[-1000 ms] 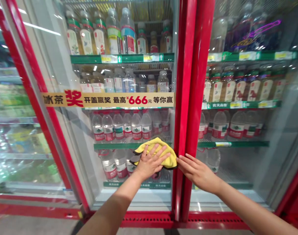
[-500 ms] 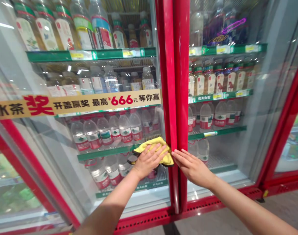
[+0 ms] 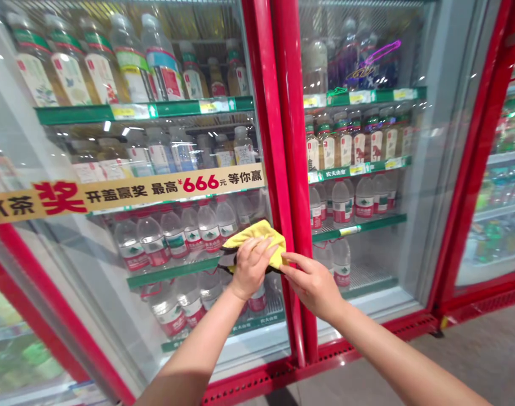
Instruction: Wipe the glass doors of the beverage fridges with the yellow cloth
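Observation:
A yellow cleaning cloth point(image 3: 257, 231) with a dark edge lies against the left glass door point(image 3: 207, 349), close to the red door frame. Bent fingers of my left hand point(image 3: 254, 265) grip the cloth and press it to the glass. My right hand point(image 3: 312, 282) reaches in from the right, its thumb and forefinger pinching the cloth's right corner. The other right fingers are curled and partly hidden. Just beside the hands runs the red upright frame point(image 3: 278, 169) between the two doors.
Bottled drinks point(image 3: 156, 242) stand on green-edged shelves point(image 3: 173, 273) behind the glass. A printed banner strip point(image 3: 156, 189) crosses the left door. To the right is another red-framed cooler point(image 3: 494, 225); grey floor point(image 3: 473, 361) shows below.
My left fingers have gone from lying flat on the cloth to curling around it. My right hand has moved from the red frame to the cloth's corner. The view has shifted slightly.

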The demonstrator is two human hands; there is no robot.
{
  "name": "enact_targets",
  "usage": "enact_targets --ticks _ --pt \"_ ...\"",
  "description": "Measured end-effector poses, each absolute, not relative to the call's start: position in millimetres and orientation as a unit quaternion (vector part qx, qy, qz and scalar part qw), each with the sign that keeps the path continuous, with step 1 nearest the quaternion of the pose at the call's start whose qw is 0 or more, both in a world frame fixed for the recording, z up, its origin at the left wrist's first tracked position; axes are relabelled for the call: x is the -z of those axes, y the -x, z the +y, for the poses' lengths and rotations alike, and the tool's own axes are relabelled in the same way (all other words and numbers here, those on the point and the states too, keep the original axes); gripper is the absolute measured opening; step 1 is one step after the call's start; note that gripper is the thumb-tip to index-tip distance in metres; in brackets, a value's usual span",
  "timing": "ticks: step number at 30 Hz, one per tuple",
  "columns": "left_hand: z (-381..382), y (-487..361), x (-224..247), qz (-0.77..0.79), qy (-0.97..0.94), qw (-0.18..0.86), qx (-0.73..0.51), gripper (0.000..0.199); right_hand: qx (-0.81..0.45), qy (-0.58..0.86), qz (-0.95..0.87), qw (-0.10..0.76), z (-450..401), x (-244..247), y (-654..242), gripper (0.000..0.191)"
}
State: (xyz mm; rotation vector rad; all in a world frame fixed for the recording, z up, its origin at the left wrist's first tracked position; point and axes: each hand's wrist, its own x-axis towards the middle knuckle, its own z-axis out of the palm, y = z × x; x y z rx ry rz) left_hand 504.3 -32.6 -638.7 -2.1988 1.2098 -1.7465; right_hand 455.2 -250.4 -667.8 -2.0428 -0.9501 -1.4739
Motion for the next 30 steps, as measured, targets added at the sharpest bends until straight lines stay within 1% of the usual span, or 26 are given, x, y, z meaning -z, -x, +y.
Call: enact_targets --ticks 2,4,7,10,13,15,17,21,24,27,30 --pt "-49.0 -506.3 625.1 0.388 0.707 0.040 0.589 0.051 0.580 0.702 -0.341 0.234 -258.1 656.3 -459.3 0.026" --pt "-61.1 -510.8 619.2 0.391 0.708 0.073 0.584 0.054 0.598 0.693 -0.325 0.240 -265.4 652.0 -465.2 0.026" --pt "-64.2 -517.3 631.6 0.392 0.728 0.128 0.548 0.060 0.576 0.714 -0.309 0.249 -266.4 668.8 -473.2 0.032" --pt "-50.7 -517.6 664.3 0.385 0.740 0.169 0.525 0.065 0.538 0.738 -0.313 0.262 -252.9 712.3 -473.9 0.055" --pt "-32.8 -514.4 693.0 0.388 0.727 0.211 0.526 0.059 0.517 0.757 -0.310 0.253 -233.7 758.6 -470.5 0.076" --pt "-25.6 -514.4 697.3 0.390 0.718 0.225 0.531 0.053 0.514 0.767 -0.298 0.243 -222.9 773.9 -471.4 0.083" --pt "-25.2 -517.2 687.3 0.389 0.713 0.224 0.539 0.054 0.515 0.773 -0.279 0.244 -215.5 769.3 -477.4 0.088" --pt "-40.7 -523.4 646.6 0.345 0.735 0.186 0.554 0.069 0.534 0.754 -0.266 0.273 -210.1 719.3 -497.4 0.087" --pt "-50.2 -522.1 633.6 0.321 0.746 0.163 0.561 0.070 0.559 0.719 -0.286 0.298 -210.3 694.7 -505.4 0.083" --pt "-45.1 -516.4 655.3 0.326 0.747 0.166 0.555 0.061 0.556 0.721 -0.297 0.289 -212.0 712.9 -500.5 0.080" --pt "-30.1 -510.8 697.3 0.347 0.741 0.186 0.545 0.045 0.532 0.760 -0.297 0.227 -215.6 758.1 -488.9 0.079"
